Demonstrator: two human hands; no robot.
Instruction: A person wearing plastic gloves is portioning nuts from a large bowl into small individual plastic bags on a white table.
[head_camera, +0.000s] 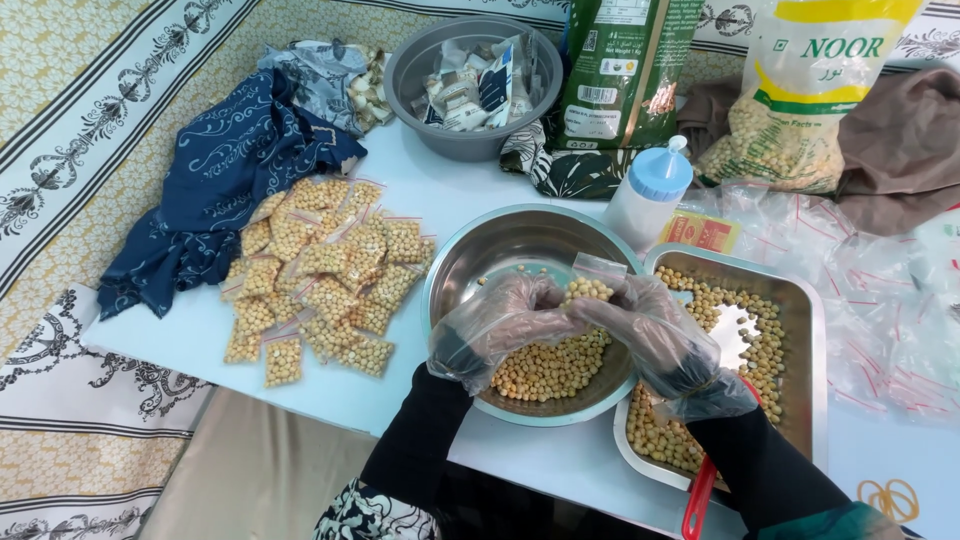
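Both hands wear thin clear plastic gloves over black sleeves and meet above a round steel bowl (470, 255) that has yellow chickpeas (548, 368) heaped in its near half. The left hand (497, 322) and the right hand (645, 322) together pinch a small clear zip pouch filled with chickpeas (588, 285); the fingertips of both are closed on its sides. The crinkled gloves blur the finger outlines, so exactly which fingers grip is hard to make out.

At 3 o'clock of the bowl sits a rectangular steel tray (805, 330) with more chickpeas; its near corner is hidden by the right forearm, and a red handle (697, 505) pokes out there, with the rest of the tool concealed. At 9 o'clock lies a pile of filled clear pouches (325, 275) on the pale blue tabletop (190, 335). At 10 o'clock lies a dark blue patterned cloth (215, 185). At 12 o'clock stands a grey plastic basin (415, 65) holding small packets. A white squeeze bottle with a light blue cap (648, 195) stands at 1 o'clock, with a green bag (620, 70) behind it and a large clear sack of chickpeas (800, 100), both cut off by the top edge. Loose empty pouches (880, 300) at the far right are too glossy to count.
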